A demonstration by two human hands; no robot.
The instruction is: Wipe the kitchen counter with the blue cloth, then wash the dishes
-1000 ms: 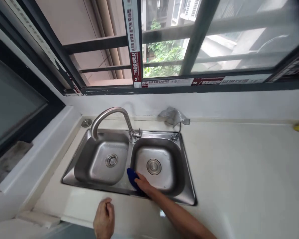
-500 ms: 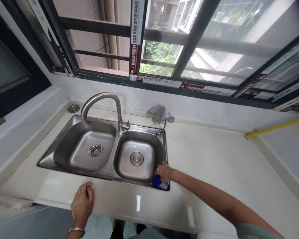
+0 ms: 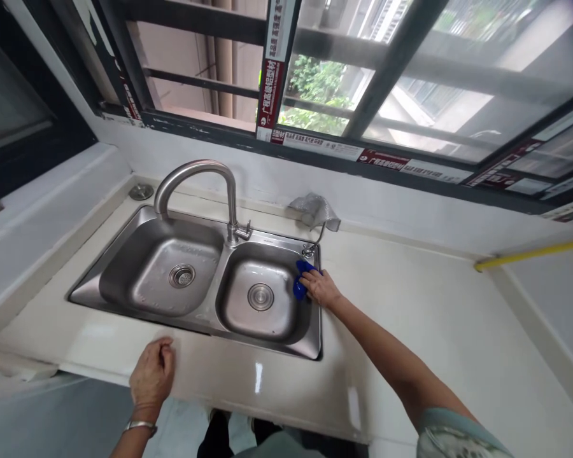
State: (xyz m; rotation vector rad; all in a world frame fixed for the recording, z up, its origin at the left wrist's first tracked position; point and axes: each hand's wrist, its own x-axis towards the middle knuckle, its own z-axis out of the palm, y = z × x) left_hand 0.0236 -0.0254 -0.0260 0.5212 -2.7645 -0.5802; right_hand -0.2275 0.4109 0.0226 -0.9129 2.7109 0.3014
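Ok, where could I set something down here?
The widest bare stretch is the counter between the sink and the yellow pipe, though the right forearm crosses it. Smaller patches lie before the sink, either side of the left hand. Crowded: the sink's right rim, with right hand, blue cloth and, behind, grey wrap.

Tap [image 3: 195,166] blocking L basin [image 3: 153,267] rear, open rm above R-side ctr [image 3: 410,286]
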